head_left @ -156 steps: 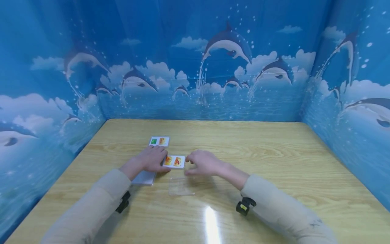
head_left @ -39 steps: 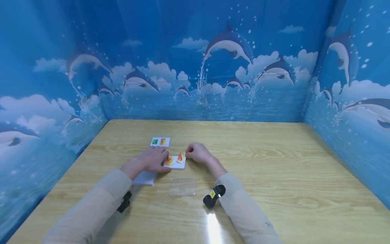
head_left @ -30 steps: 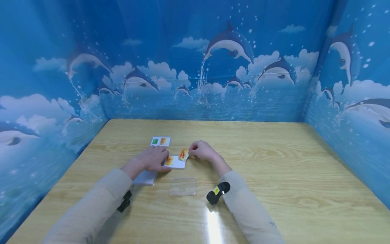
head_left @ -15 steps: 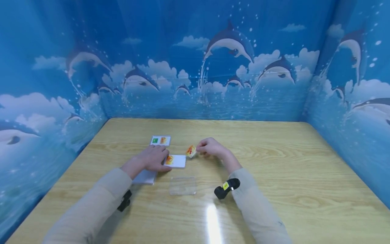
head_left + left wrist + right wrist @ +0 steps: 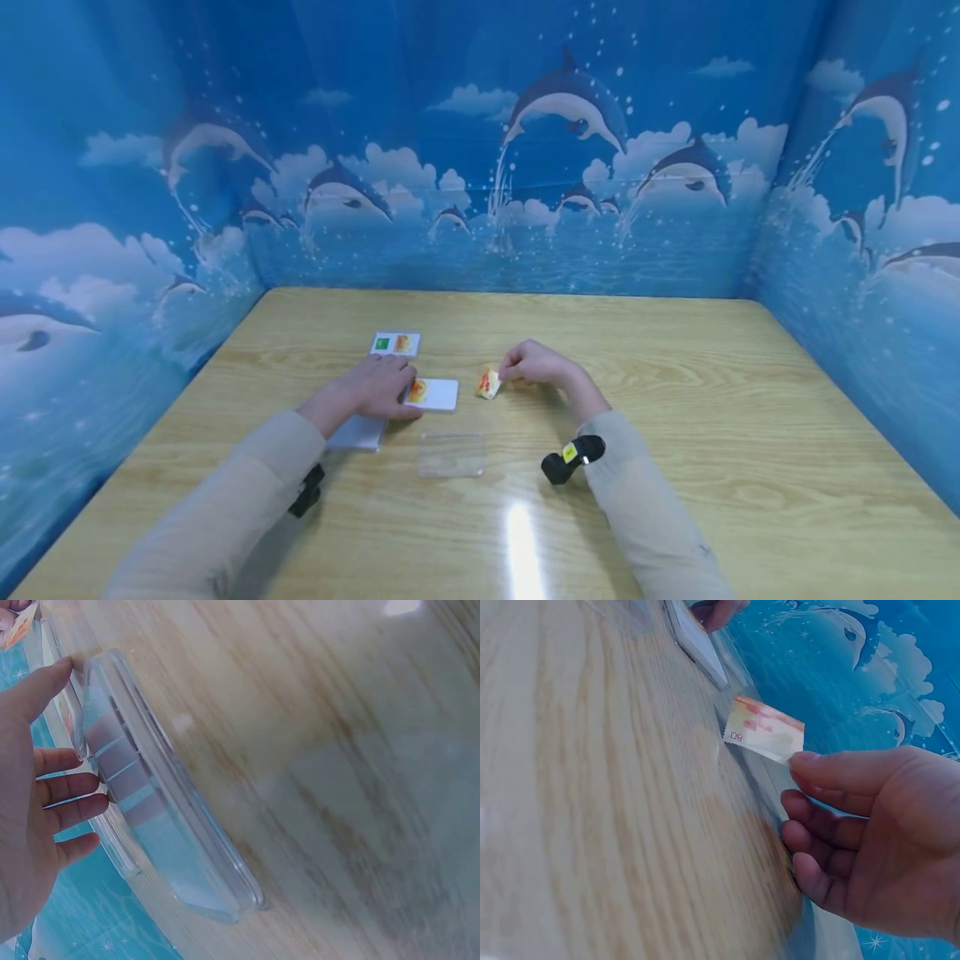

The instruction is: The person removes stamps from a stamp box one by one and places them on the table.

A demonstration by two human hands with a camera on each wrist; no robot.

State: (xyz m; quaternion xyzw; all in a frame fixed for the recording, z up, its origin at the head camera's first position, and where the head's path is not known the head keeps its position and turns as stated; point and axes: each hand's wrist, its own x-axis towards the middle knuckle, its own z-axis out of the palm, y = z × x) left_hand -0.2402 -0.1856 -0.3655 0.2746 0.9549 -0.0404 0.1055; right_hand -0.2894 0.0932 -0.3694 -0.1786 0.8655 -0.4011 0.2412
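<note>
"In the right hand (image 5: pixel 537 364)?"
"Pinches one stamp (image 5: pixel 488 383) by a corner, right of the white card (image 5: pixel 441 396), apart."
"In the left hand (image 5: pixel 371 387)?"
"Grips the white card's left end."
"Also listed?"
"Clear plastic case (image 5: pixel 452 455), nearer than the white card; two-stamp card (image 5: pixel 395 343), beyond, leftward."

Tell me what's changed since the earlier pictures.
The right hand took hold of the red-orange stamp on the right half of the white card and carried it rightward. The left hand stayed at that card; the clear plastic piece and farther card stayed put.
</note>
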